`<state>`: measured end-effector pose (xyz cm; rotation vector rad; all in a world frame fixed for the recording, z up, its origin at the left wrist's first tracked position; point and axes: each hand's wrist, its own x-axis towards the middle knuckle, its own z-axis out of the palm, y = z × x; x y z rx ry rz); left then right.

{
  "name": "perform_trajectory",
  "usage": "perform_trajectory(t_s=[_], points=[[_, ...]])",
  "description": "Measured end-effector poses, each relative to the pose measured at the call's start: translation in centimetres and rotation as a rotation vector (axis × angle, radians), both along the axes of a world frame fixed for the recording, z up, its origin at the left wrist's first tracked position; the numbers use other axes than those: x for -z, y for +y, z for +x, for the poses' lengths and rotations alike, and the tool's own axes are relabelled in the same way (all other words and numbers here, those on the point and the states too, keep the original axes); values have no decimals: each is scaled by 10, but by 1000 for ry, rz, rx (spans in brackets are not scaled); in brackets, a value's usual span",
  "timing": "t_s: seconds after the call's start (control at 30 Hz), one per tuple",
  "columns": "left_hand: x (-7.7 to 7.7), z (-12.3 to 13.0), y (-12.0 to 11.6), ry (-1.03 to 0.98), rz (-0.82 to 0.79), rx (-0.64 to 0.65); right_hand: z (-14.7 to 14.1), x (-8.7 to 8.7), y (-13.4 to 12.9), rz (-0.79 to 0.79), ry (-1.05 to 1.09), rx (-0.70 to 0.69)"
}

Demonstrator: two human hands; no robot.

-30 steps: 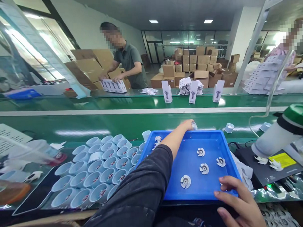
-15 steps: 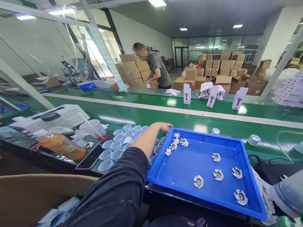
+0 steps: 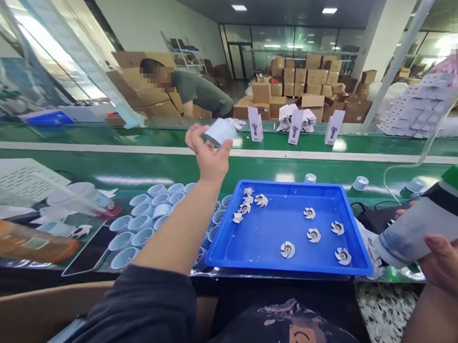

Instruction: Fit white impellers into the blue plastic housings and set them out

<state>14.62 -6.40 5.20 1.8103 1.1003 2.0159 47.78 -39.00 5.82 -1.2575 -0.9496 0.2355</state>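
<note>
My left hand (image 3: 208, 152) is raised over the conveyor with its fingers closed around a light blue plastic cup (image 3: 222, 131), which lies tilted on its side. At the right edge, my right hand (image 3: 444, 259) grips a translucent bottle (image 3: 407, 235) with a green cap and a black band, held at a slant. Between the hands stands a blue tray (image 3: 250, 246) with several white fan impellers (image 3: 288, 249) in it. Beneath my left forearm, several light blue cups (image 3: 142, 237) are grouped together, some with small parts inside.
A bottle of orange liquid (image 3: 32, 243) and a clear jug (image 3: 74, 194) stand at the left. White printed boxes (image 3: 295, 126) line the far side of the green conveyor (image 3: 168, 166). A co-worker (image 3: 199, 92) bends beyond it. Loose cups (image 3: 360, 183) sit behind the tray.
My left hand has risen from the tray's far left corner and now holds a light blue cup. The view has turned right, bringing my right hand on the bottle into sight.
</note>
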Motion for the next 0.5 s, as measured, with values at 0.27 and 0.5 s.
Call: perform_trajectory(t_s=[0.27, 0.5], points=[[13, 48, -183, 0, -179, 793, -37, -15, 15, -8, 186, -357], [52, 81, -228, 521, -327, 986, -90, -54, 37, 47, 221, -382]])
